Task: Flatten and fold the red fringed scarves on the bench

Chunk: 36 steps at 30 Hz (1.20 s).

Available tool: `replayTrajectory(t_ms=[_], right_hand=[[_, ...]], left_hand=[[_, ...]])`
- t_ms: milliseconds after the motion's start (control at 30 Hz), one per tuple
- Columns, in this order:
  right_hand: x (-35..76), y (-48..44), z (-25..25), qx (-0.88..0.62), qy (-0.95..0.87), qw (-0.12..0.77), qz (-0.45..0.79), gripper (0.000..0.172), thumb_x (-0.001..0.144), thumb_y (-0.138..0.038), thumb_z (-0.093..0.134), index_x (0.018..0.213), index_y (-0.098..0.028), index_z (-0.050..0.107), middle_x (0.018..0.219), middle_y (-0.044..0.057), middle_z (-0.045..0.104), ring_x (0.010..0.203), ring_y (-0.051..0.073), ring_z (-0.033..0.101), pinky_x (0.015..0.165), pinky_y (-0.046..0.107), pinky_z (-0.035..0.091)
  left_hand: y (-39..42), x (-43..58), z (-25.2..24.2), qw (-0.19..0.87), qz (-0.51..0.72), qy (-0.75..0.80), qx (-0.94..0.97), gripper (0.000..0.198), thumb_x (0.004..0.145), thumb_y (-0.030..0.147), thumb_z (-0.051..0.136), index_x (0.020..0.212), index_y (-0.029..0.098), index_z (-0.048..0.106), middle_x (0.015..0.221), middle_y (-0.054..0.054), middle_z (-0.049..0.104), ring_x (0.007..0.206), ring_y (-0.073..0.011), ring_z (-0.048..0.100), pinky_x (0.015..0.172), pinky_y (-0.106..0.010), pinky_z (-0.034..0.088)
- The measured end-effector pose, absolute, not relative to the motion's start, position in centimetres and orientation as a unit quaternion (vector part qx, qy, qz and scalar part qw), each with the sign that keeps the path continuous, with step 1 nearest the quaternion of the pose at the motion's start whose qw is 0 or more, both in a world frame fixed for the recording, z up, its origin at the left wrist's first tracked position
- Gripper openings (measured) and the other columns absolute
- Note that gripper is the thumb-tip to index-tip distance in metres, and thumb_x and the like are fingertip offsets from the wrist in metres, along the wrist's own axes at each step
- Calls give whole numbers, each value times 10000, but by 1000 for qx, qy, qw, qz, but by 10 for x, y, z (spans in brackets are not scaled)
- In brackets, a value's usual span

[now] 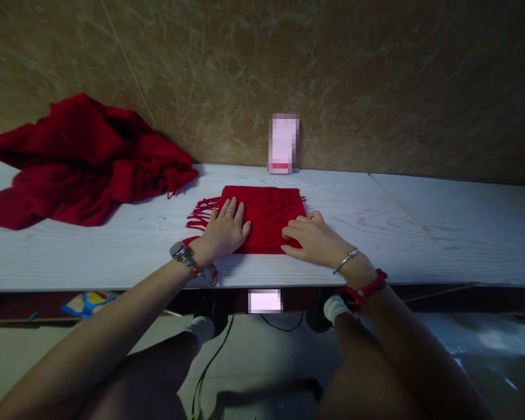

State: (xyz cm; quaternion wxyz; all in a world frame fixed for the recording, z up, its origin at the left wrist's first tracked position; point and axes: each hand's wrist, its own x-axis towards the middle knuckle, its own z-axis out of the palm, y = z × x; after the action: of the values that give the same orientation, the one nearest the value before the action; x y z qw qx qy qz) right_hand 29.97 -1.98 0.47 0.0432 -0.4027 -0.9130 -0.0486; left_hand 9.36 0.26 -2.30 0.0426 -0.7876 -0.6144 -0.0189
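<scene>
A folded red scarf (pixel 265 219) lies on the white wood-grain surface in front of me, its fringe (pixel 202 213) spread out at the left edge. My left hand (pixel 227 230) rests flat on the left part of the scarf with fingers spread; a ring is on one finger and a watch on the wrist. On the right edge, my right hand (pixel 312 236) has its fingers curled onto the fabric, and the cloth between the two hands is slightly wrinkled. What lies under the curled fingertips is partly hidden.
A heap of red cloth (pixel 83 169) with fringe sits at the left, against the marbled wall (pixel 227 76). Leaning on that wall is a blurred-out upright item (pixel 283 143). Below the white ledge (pixel 376 233), a black cable (pixel 207 373) runs across the floor.
</scene>
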Motion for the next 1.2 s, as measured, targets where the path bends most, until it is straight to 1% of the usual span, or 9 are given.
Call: replayTrajectory(t_ms=[100, 233, 467, 533, 633, 700, 767, 900, 1200], right_hand=[[305, -19, 4, -410, -910, 62, -7, 119, 847, -271, 533, 895, -192, 607, 837, 38, 669, 799, 191, 566, 773, 345, 268], [312, -18, 1, -400, -913, 76, 23, 169, 849, -178, 519, 1003, -188, 590, 952, 59, 679, 890, 194, 592, 790, 331, 300], [339, -16, 5, -438, -897, 31, -51, 115, 853, -231, 517, 837, -188, 623, 848, 65, 677, 817, 212, 605, 742, 350, 353], [341, -19, 11, -456, -886, 57, -57, 124, 850, -261, 527, 821, -185, 620, 855, 75, 673, 837, 227, 601, 756, 370, 378], [330, -26, 16, -416, -897, 146, -39, 146, 844, -249, 535, 958, -200, 611, 1013, 89, 652, 983, 238, 564, 840, 392, 394], [314, -29, 14, -365, -914, 174, -16, 199, 836, -201, 527, 1023, -200, 593, 1078, 89, 630, 1049, 229, 529, 891, 386, 385], [297, -29, 10, -333, -931, 146, 1, 197, 817, -132, 503, 981, -180, 599, 1025, 88, 633, 1014, 218, 528, 879, 364, 389], [283, -21, 4, -347, -936, 55, 6, 221, 749, -23, 436, 810, -167, 592, 836, 71, 617, 825, 194, 516, 775, 319, 398], [323, -12, 4, -388, -921, 30, 7, 263, 679, 20, 391, 686, -210, 518, 741, 35, 576, 753, 173, 494, 700, 283, 379]], left_hand=[[2, 94, -22, 43, -10, -616, -786, 550, 944, 332, 269, 1424, 65, 304, 1499, -183, 267, 1392, -281, 231, 1087, -470, 288], [1, 94, -20, 36, -8, -618, -785, 551, 949, 339, 259, 1429, 70, 292, 1504, -180, 258, 1395, -276, 222, 1096, -465, 272], [2, 94, -20, 15, -12, -622, -783, 560, 949, 349, 240, 1437, 75, 272, 1513, -177, 234, 1402, -277, 201, 1100, -472, 256], [2, 94, -21, 16, -13, -621, -784, 563, 951, 354, 238, 1435, 69, 274, 1512, -184, 233, 1400, -283, 203, 1098, -478, 259], [2, 93, -21, 29, -11, -619, -785, 560, 951, 350, 244, 1433, 66, 279, 1509, -187, 238, 1396, -291, 214, 1091, -484, 272], [2, 94, -20, 32, -5, -617, -786, 559, 950, 343, 251, 1435, 67, 275, 1507, -186, 241, 1394, -292, 221, 1088, -485, 278], [1, 94, -19, 27, 1, -619, -785, 559, 949, 340, 253, 1438, 69, 268, 1509, -184, 237, 1395, -290, 216, 1090, -487, 275], [2, 94, -19, 16, -1, -623, -782, 561, 949, 342, 247, 1441, 73, 259, 1516, -181, 220, 1403, -286, 192, 1096, -496, 257], [1, 94, -18, 10, -6, -618, -786, 562, 944, 333, 246, 1436, 61, 266, 1512, -191, 222, 1401, -296, 193, 1086, -515, 270]])
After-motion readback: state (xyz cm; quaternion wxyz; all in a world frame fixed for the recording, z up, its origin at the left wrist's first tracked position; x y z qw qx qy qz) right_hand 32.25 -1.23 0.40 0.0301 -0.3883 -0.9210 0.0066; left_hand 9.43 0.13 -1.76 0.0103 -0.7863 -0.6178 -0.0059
